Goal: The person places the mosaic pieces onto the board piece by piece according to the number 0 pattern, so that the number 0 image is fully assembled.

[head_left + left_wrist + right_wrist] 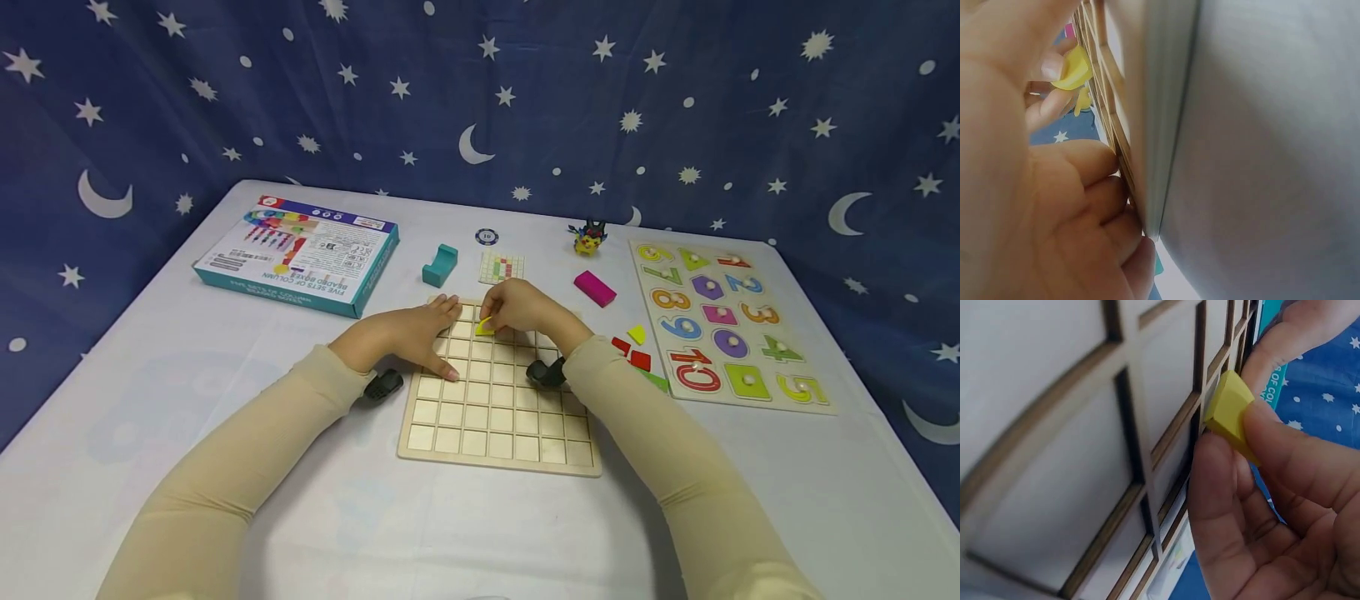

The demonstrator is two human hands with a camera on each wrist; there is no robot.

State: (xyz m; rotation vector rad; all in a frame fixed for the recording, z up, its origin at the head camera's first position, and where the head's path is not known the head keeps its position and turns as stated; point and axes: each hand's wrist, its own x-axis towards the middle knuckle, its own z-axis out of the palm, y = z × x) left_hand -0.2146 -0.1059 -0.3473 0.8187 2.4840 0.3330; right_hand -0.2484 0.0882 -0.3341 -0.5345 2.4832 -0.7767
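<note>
A wooden grid board [501, 417] with square cells lies on the white table. My right hand [517, 306] is over its far part and pinches a yellow tile [1230, 407] between thumb and fingers; the tile is tilted against the grid in the right wrist view. My left hand [420, 333] rests on the board's left edge, fingers spread and holding nothing. Beyond the board lies a small pattern card [495, 267] with coloured squares. Right of the board, partly behind the right sleeve, are red tiles [641, 360], a yellow triangle [637, 334] and a green piece [657, 380].
A boxed bead set [300, 258] lies at the back left. Near the card are a teal block [440, 265], a poker chip [487, 237], a magenta block [595, 288] and a small yellow figurine [587, 239]. A number puzzle board [731, 329] lies at the right.
</note>
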